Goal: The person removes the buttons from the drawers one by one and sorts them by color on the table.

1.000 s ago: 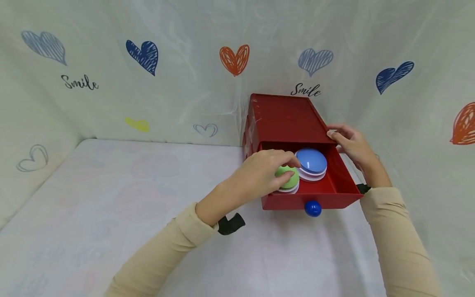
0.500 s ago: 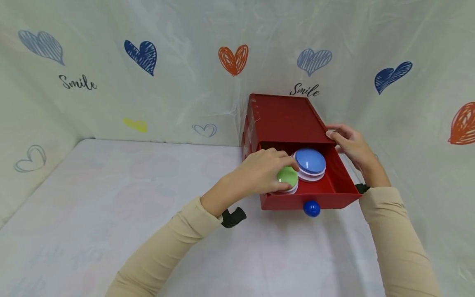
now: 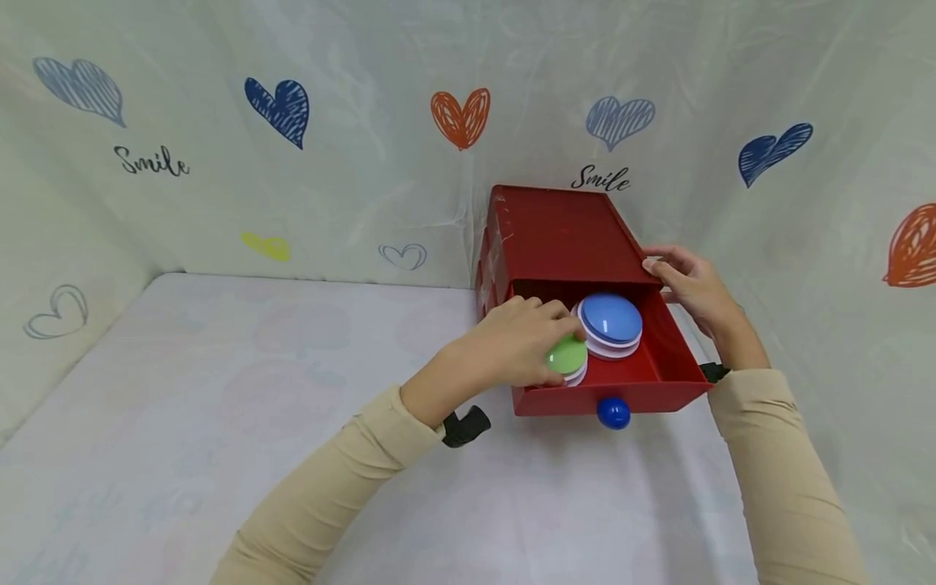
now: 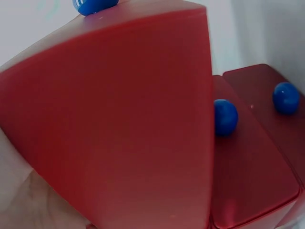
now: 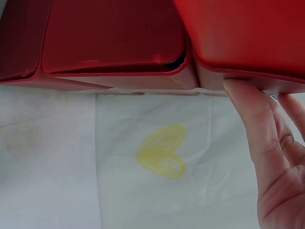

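Observation:
In the head view my left hand reaches over the left wall of a pulled-out red drawer. Its thumb and fingers curl round a round, green-topped piece with a white base. The fingers hide part of that piece. Beside it in the drawer sits a larger blue-topped round piece, also white below. My right hand rests against the right side of the red drawer cabinet, thumb at the top edge. In the right wrist view its fingers lie fairly straight against the red side.
A blue knob sits on the open drawer's front. Lower drawers with blue knobs show shut in the left wrist view. The white table extends left of the cabinet. Behind it hangs a pale sheet printed with hearts.
My left fingers and thumb have closed in round the green-topped piece, which has shifted slightly toward the drawer front. The right hand stays at the cabinet's side.

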A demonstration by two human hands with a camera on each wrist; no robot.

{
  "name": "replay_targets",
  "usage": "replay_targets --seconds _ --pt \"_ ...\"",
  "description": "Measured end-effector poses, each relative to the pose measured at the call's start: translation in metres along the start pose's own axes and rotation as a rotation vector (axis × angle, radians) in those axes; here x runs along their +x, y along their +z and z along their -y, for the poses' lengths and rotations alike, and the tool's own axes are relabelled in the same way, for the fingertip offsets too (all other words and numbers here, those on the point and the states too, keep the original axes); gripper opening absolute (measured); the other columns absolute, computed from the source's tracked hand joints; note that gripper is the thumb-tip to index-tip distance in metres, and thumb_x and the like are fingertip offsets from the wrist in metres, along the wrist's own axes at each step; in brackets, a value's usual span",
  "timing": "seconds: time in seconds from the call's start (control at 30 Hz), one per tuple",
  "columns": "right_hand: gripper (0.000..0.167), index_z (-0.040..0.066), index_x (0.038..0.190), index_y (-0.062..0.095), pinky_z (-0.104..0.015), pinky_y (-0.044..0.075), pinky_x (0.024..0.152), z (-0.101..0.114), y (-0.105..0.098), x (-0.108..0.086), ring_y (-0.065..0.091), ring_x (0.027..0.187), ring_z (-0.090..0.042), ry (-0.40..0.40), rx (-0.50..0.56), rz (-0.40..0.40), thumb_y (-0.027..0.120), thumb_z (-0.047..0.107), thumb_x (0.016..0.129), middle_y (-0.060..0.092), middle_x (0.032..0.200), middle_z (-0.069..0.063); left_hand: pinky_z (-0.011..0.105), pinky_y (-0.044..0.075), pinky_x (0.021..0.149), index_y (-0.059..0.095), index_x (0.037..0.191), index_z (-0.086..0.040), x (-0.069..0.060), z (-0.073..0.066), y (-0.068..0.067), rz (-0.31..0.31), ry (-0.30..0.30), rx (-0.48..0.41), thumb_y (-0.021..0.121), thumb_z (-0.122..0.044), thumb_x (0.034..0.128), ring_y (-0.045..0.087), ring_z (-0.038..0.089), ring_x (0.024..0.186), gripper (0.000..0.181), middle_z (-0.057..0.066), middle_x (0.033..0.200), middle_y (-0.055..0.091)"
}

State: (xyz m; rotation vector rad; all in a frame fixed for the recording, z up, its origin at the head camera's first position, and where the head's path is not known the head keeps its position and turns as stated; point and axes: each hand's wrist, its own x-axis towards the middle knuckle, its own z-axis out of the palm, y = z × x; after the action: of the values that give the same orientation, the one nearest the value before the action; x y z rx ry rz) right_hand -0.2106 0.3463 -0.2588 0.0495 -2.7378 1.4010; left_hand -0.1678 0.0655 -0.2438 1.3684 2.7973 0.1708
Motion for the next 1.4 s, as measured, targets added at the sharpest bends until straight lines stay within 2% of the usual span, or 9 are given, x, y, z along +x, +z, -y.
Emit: replay_targets --seconds 0.17,0.37,0.53,0.7,0.9,1.2,1.4 --pt "0.046 0.019 0.135 0.044 -0.015 0.052 0.071 -0.0015 -0.0018 -0.0002 0.056 0.090 0.004 -0.014 0.021 0.016 0.047 0.040 0.095 0.053 0.103 0.022 0.030 0.037 0.099 0.046 0.133 -0.028 0.0015 -0.0019 -0.0009 0.049 -0.012 0.053 0.067 -0.043 0.0818 0.046 0.016 0.118 0.058 -0.001 0.134 0.048" --pt "0.049 0.017 0.135 0.043 -0.016 0.052 0.072 0.0013 0.0003 -0.0019 0.057 0.090 0.003 -0.005 0.019 0.004 0.048 0.043 0.094 0.053 0.103 0.022 0.032 0.036 0.100 0.040 0.135 -0.028 0.0024 -0.0041 -0.0021 0.093 -0.025 0.081 0.068 -0.041 0.0809 0.045 0.017 0.119 0.063 0.000 0.132 0.048" --pt "0.051 0.016 0.134 0.044 -0.017 0.052 0.072 0.0023 0.0016 -0.0019 0.057 0.090 0.003 0.003 0.012 0.000 0.048 0.045 0.093 0.054 0.103 0.022 0.032 0.035 0.099 0.040 0.133 -0.029 0.0021 -0.0038 -0.0023 0.096 -0.024 0.084 0.068 -0.040 0.0811 0.045 0.016 0.117 0.060 0.001 0.127 0.050" --pt "0.046 0.017 0.134 0.045 -0.016 0.052 0.071 0.0017 0.0000 -0.0024 0.057 0.089 0.003 -0.022 0.035 0.011 0.048 0.042 0.094 0.054 0.102 0.022 0.032 0.035 0.097 0.043 0.131 -0.030 0.0019 -0.0017 -0.0004 0.070 -0.005 0.067 0.067 -0.039 0.0825 0.045 0.016 0.114 0.054 0.001 0.123 0.051" --pt "0.052 0.014 0.135 0.043 -0.017 0.052 0.073 0.0022 0.0021 -0.0019 0.057 0.090 0.003 -0.001 0.017 -0.003 0.048 0.045 0.093 0.054 0.102 0.021 0.033 0.034 0.098 0.044 0.131 -0.030 0.0012 0.0006 0.0027 0.032 0.007 0.037 0.067 -0.041 0.0819 0.043 0.017 0.115 0.056 0.002 0.125 0.050" --pt "0.053 0.014 0.135 0.043 -0.017 0.052 0.073 0.0023 0.0026 -0.0008 0.057 0.090 0.003 -0.002 0.010 -0.010 0.048 0.046 0.093 0.053 0.102 0.021 0.031 0.040 0.094 0.046 0.133 -0.030 -0.0013 0.0039 0.0035 -0.069 0.035 -0.052 0.067 -0.042 0.0820 0.042 0.018 0.117 0.056 0.003 0.130 0.048" --pt "0.048 0.016 0.135 0.043 -0.015 0.052 0.072 0.0007 0.0002 -0.0015 0.056 0.091 0.003 -0.019 0.033 0.013 0.047 0.042 0.094 0.053 0.103 0.021 0.031 0.040 0.095 0.045 0.135 -0.031 -0.0027 0.0046 0.0046 -0.127 0.044 -0.131 0.068 -0.042 0.0814 0.040 0.018 0.119 0.059 0.002 0.135 0.044"
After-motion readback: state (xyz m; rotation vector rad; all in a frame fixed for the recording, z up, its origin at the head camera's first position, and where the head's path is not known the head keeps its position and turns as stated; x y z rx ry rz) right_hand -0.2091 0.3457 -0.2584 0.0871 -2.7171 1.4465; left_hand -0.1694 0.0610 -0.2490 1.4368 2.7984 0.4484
